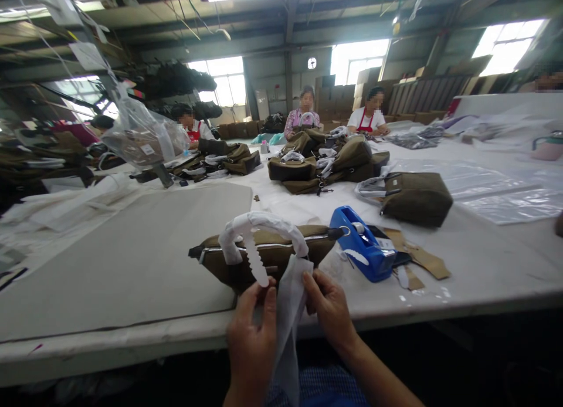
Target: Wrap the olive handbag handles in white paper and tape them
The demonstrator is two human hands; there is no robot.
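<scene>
An olive-brown handbag with a metal zip stands at the table's front edge, before my hands. White wrapping covers its arched handle. My left hand pinches the lower end of a white strip with a toothed edge, which hangs from the handle. Closed on a strip of thin white wrapping paper, my right hand is at the handle's right foot. The paper trails down between my hands to my lap.
A blue tape dispenser stands right of the bag, beside brown card pieces. Another olive bag lies behind it. Farther back is a pile of bags, with co-workers across the table. A grey board lies left.
</scene>
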